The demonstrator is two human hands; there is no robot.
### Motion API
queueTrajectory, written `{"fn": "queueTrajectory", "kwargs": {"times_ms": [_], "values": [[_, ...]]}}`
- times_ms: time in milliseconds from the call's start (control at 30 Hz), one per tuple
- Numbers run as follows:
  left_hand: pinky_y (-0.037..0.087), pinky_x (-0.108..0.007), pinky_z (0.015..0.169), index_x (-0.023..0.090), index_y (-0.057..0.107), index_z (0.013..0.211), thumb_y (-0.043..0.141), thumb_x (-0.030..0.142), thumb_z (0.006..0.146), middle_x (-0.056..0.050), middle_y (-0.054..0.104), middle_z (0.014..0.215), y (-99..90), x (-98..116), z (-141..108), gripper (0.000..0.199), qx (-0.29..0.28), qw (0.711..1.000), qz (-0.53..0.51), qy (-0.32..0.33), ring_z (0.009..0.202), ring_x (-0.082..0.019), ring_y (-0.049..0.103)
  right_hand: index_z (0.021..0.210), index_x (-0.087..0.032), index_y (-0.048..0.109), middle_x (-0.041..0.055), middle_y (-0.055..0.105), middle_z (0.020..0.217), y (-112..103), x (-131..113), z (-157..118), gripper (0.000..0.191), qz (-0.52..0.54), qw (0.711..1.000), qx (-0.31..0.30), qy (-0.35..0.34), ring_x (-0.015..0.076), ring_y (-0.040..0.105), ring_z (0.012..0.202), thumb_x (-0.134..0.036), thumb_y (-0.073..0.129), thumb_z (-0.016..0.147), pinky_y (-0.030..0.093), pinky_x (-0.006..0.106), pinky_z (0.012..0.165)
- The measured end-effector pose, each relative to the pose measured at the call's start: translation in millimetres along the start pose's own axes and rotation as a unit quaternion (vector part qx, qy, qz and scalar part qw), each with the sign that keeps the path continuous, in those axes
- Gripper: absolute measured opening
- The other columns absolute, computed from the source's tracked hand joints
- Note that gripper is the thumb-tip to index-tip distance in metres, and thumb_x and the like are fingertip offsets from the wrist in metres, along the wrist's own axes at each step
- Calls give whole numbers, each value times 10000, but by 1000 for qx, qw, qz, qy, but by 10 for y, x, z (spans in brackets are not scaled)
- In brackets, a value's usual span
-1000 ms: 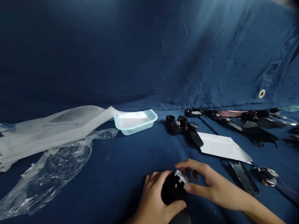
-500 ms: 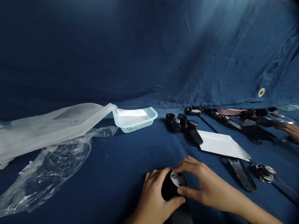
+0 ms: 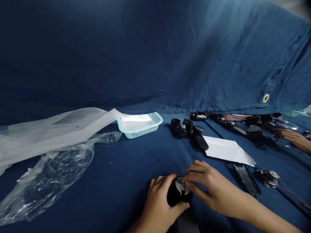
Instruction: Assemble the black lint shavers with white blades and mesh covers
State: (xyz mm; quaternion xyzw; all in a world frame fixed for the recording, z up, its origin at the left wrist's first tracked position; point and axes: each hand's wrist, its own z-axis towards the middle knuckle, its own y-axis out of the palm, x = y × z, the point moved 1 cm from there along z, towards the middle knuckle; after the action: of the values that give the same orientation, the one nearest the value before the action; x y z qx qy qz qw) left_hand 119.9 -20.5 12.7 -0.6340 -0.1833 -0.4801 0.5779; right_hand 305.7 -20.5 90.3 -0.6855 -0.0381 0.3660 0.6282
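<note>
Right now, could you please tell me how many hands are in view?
3: the left hand and right hand, both on a black part at bottom centre, and a co-worker's hand at the far right edge.

Matt black plastic housing [image 3: 178,193] between left hand [image 3: 157,204] and right hand [image 3: 213,189], glossy clear plastic film [image 3: 48,174] to their left, matt white paper [image 3: 225,149] beyond, woven blue cloth [image 3: 116,200] beneath
</note>
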Motion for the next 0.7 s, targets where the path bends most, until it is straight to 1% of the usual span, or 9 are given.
{"fn": "queueTrajectory", "kwargs": {"times_ms": [100,233,367,467,567,700], "values": [[464,-498,942,248,578,1223,833,255,671,-65,658,1174,-2,-4,-3,608,6,1000,-1,-2,1086,-296,576,957,-242,645,1,646,949,-22,9,23,176,-2,1000,-1,-9,184,539,880,-123,523,913,395,400,857],[483,-502,923,228,590,1199,839,214,657,-75,670,1125,-3,20,-3,596,10,1000,9,4,1050,-294,599,956,-239,667,-10,670,949,5,16,29,150,24,1000,11,-2,181,559,893,-134,612,864,396,390,866],[528,-504,845,197,598,1157,860,213,631,-82,695,1028,17,21,-16,588,54,997,38,44,965,-299,633,923,-238,696,-3,667,908,46,-2,7,124,34,999,29,23,174,568,859,-149,650,850,405,375,830],[562,-493,778,183,593,1148,876,240,621,-82,706,978,41,-6,-34,600,90,990,60,86,902,-296,651,904,-236,705,3,649,856,57,-40,-3,102,14,999,32,34,179,555,824,-170,646,853,400,371,780],[591,-458,744,177,582,1154,890,230,605,-80,713,957,54,-32,-47,632,117,983,74,117,873,-284,667,883,-237,713,8,640,809,60,-82,4,88,-13,998,32,46,191,546,806,-194,642,853,387,380,757],[609,-436,751,189,544,1200,893,267,613,-79,714,966,64,-52,-64,686,128,979,91,134,887,-280,681,820,-229,714,10,632,789,94,-106,26,79,-31,997,38,63,192,554,797,-205,643,846,382,375,746]]}}
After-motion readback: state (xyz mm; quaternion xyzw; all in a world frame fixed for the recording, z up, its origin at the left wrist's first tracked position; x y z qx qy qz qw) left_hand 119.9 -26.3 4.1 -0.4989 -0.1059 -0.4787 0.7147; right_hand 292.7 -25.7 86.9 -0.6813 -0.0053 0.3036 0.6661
